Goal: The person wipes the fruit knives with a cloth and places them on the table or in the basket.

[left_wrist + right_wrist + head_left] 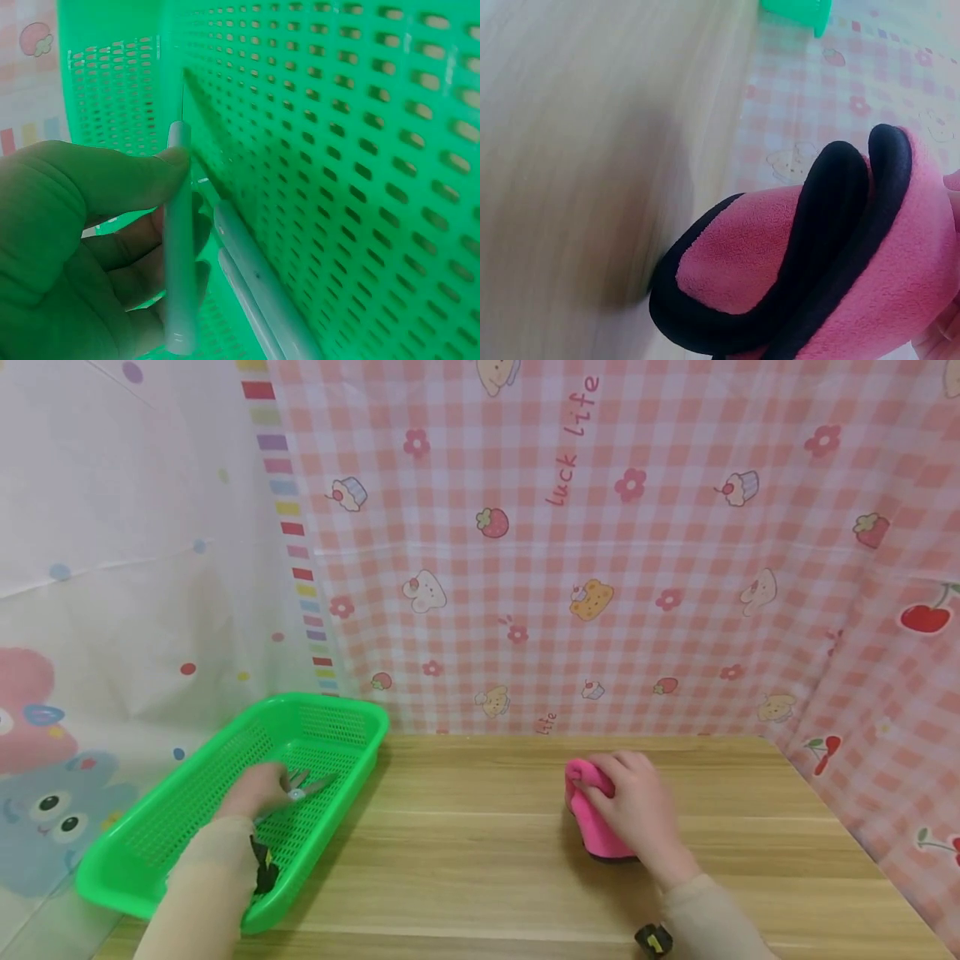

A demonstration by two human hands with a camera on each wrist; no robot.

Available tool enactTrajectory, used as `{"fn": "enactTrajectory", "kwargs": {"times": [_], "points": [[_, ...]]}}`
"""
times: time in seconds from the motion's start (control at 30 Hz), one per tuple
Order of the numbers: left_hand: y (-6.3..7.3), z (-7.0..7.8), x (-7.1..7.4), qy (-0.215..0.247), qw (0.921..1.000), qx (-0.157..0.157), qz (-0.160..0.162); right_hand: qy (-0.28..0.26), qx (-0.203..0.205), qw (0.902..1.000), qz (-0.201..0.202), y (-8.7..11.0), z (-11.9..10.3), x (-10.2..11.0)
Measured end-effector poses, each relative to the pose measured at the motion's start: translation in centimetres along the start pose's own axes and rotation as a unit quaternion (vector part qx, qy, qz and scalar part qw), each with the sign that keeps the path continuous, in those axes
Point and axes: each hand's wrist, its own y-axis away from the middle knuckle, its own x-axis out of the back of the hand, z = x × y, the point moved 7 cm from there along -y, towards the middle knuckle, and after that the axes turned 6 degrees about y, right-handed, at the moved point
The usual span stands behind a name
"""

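My left hand (255,791) reaches down into a green perforated plastic basket (324,843) at the left. Its thumb and fingers pinch the pale handle of a knife (179,247), whose thin blade shows edge-on in the left wrist view. Beside it in the basket lie two more pale handles (259,281). On the right of the table, my right hand (637,802) grips a folded pink cloth (597,827) with black edging. The cloth's fuzzy folds (735,259) fill much of the right wrist view, with only a little of the hand showing.
Both hands work over a wood-grain table (465,852). Behind it hangs a pink checked curtain (540,560) with printed figures, and a white patterned sheet (150,635) hangs close along the basket's left side. A black strap (654,940) is by the right wrist.
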Motion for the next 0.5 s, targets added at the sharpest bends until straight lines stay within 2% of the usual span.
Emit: {"fn": "enactTrajectory", "kwargs": {"times": [0.17,0.37,0.5], "points": [[0.0,0.0,-0.6,-0.027,0.9993,0.010,-0.022,0.003,0.005,1.0000,-0.003,-0.1,-0.7,-0.5],[0.0,0.1,-1.2,-0.035,0.9985,0.014,-0.039,0.004,0.025,0.9997,0.005,0.0,-1.5,-1.2],[0.1,0.0,-1.4,-0.042,0.9979,0.018,-0.045,0.022,0.042,0.9988,-0.013,0.3,-2.2,-2.2]]}}
